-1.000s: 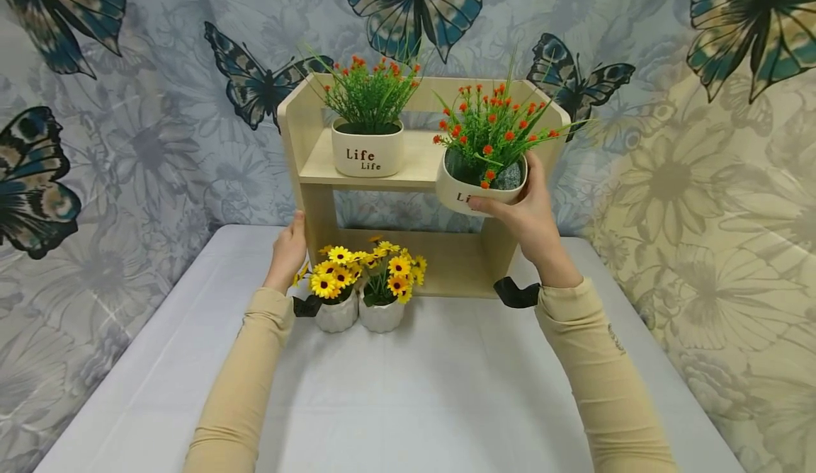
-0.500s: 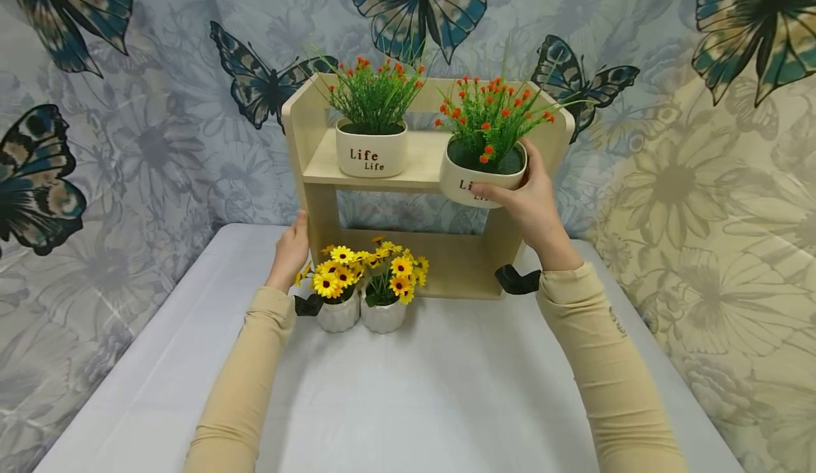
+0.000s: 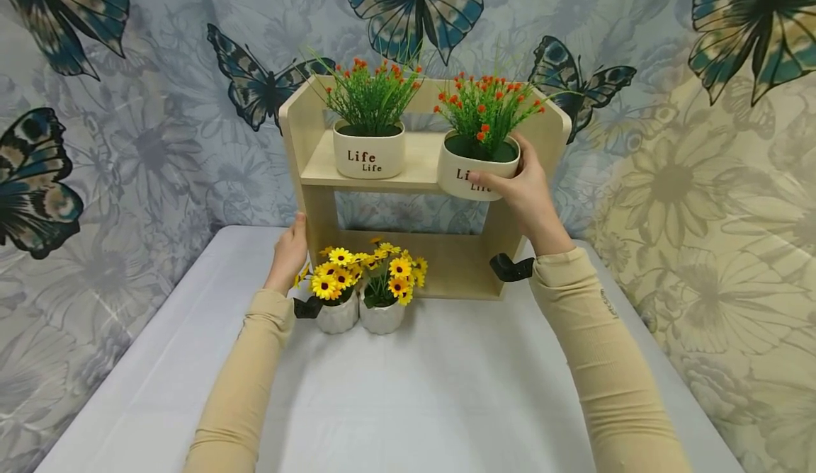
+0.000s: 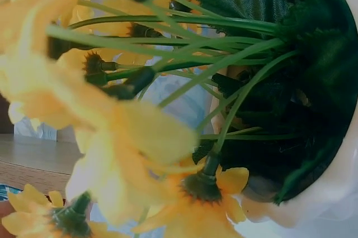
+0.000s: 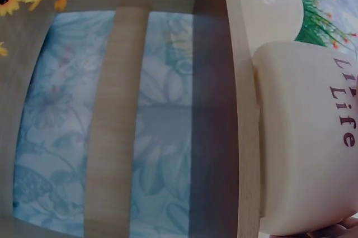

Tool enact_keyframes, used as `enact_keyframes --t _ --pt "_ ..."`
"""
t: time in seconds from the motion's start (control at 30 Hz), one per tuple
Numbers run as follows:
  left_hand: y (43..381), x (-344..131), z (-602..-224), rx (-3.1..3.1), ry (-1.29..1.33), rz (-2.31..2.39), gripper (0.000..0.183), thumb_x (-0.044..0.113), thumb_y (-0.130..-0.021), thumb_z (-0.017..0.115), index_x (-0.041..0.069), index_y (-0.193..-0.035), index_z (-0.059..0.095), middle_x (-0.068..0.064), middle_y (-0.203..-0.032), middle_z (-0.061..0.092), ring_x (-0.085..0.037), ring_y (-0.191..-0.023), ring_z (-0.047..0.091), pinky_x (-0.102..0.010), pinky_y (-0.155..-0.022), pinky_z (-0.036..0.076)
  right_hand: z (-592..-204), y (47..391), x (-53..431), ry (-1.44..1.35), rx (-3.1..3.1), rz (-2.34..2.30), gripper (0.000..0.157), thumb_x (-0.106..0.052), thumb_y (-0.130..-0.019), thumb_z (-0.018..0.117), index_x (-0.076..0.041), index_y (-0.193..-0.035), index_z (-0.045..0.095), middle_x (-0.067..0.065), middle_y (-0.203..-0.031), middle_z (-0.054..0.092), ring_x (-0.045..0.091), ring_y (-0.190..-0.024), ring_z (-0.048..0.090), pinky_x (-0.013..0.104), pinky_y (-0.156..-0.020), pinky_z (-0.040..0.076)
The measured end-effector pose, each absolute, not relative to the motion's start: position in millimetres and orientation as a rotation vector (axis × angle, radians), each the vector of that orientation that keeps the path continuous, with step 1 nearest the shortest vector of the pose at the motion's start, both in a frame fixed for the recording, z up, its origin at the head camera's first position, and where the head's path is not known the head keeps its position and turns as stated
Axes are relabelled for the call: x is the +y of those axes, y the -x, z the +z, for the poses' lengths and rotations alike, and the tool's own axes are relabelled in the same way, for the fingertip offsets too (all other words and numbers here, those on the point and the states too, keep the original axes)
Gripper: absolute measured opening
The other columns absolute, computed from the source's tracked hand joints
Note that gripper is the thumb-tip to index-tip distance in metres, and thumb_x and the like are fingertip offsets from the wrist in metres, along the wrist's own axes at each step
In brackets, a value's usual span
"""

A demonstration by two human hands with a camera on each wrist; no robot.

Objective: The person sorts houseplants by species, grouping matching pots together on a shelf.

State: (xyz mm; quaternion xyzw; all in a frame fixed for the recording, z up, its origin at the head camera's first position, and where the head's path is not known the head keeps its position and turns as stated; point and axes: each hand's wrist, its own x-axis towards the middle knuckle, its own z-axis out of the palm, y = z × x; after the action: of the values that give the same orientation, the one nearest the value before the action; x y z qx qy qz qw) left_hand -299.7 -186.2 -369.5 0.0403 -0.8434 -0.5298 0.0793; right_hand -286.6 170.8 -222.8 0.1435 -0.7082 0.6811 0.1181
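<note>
My right hand [image 3: 532, 193] grips a white oval flowerpot [image 5: 307, 137] lettered "Life", thumb across its front. Red flowers [image 3: 487, 98] and green grass fill it. The pot is upright at the front edge of the upper board of a pale wooden shelf [image 3: 421, 184]. In the right wrist view its base overlaps the board's edge. A matching flowerpot [image 3: 370, 153] stands on the left of that board. My left hand [image 3: 290, 255] rests against the outer side of the shelf's left panel [image 3: 295, 147], its fingers partly hidden. Yellow flowers [image 4: 112, 143] fill the left wrist view.
Two small white pots, a left one [image 3: 338, 315] and a right one [image 3: 382, 315], stand on the white tablecloth [image 3: 408, 402] before the shelf's left part. Their yellow flowers overlap the lower board [image 3: 452, 264]. Behind hangs a butterfly-patterned backdrop [image 3: 159, 126].
The flowerpot in my right hand has gone from tilted to upright, moving slightly up and inward against the shelf. My left hand stays at the side panel.
</note>
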Motion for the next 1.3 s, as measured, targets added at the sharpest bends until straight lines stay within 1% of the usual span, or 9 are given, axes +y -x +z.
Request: enact_keyframes --t 0.07,0.13,0.3,0.5,0.7,0.93,1.3 --pt "300 -186 -370 -2.527 -0.125 -1.586 0.081 0.067 -0.079 0.011 0.014 -0.139 0.014 -0.01 -0.141 0.015 -0.03 -0.126 0.015 -0.046 -0.101 0.015 -222 288 170 -0.42 -2.058 2.02 0.089 -0.008 -0.066 0.075 -0.02 -0.136 0.02 0.008 -0.123 0.04 0.023 -0.105 0.043 0.038 -0.088 0.035" --pt "299 -186 -370 -2.527 -0.123 -1.583 0.08 0.067 -0.079 0.011 0.013 -0.139 0.014 -0.01 -0.141 0.015 -0.03 -0.126 0.015 -0.046 -0.101 0.015 -222 291 170 -0.406 -2.061 2.036 0.093 -0.008 -0.066 0.075 -0.018 -0.137 0.016 0.01 -0.123 0.04 0.024 -0.105 0.044 0.038 -0.089 0.035" --pt "300 -186 -370 -2.53 -0.133 -1.582 0.081 0.068 -0.079 0.011 0.013 -0.139 0.015 -0.01 -0.141 0.016 -0.031 -0.126 0.015 -0.046 -0.101 0.016 -218 299 172 -0.349 -2.125 2.022 0.1 -0.014 -0.066 0.076 -0.016 -0.138 0.007 0.012 -0.121 0.04 0.024 -0.104 0.045 0.037 -0.09 0.035" --pt "300 -186 -370 -2.54 -0.145 -1.592 0.083 0.068 -0.078 0.011 0.013 -0.139 0.014 -0.011 -0.141 0.016 -0.031 -0.126 0.015 -0.047 -0.1 0.016 -214 305 172 -0.318 -2.174 2.008 0.098 -0.014 -0.066 0.077 -0.013 -0.136 0.009 0.012 -0.12 0.039 0.023 -0.104 0.045 0.037 -0.087 0.038" --pt "299 -185 -368 -2.536 -0.154 -1.609 0.083 0.069 -0.078 0.011 0.013 -0.139 0.014 -0.011 -0.141 0.017 -0.032 -0.126 0.016 -0.048 -0.1 0.016 -213 310 174 -0.331 -2.208 1.998 0.096 -0.014 -0.068 0.074 -0.012 -0.137 0.007 0.011 -0.122 0.037 0.021 -0.105 0.043 0.034 -0.086 0.039" --pt "298 -185 -367 -2.532 -0.148 -1.615 0.082 0.068 -0.078 0.011 0.013 -0.139 0.015 -0.01 -0.141 0.016 -0.031 -0.126 0.015 -0.047 -0.1 0.016 -212 315 177 -0.338 -2.277 1.953 0.096 -0.02 -0.069 0.074 -0.015 -0.138 0.007 0.01 -0.126 0.03 0.021 -0.108 0.038 0.036 -0.088 0.036" --pt "298 -185 -367 -2.536 -0.135 -1.616 0.081 0.068 -0.079 0.011 0.014 -0.139 0.014 -0.01 -0.141 0.015 -0.031 -0.126 0.015 -0.047 -0.1 0.016 -212 321 181 -0.359 -2.339 1.899 0.098 -0.026 -0.068 0.074 -0.016 -0.139 0.006 0.01 -0.126 0.029 0.02 -0.109 0.037 0.038 -0.089 0.036"
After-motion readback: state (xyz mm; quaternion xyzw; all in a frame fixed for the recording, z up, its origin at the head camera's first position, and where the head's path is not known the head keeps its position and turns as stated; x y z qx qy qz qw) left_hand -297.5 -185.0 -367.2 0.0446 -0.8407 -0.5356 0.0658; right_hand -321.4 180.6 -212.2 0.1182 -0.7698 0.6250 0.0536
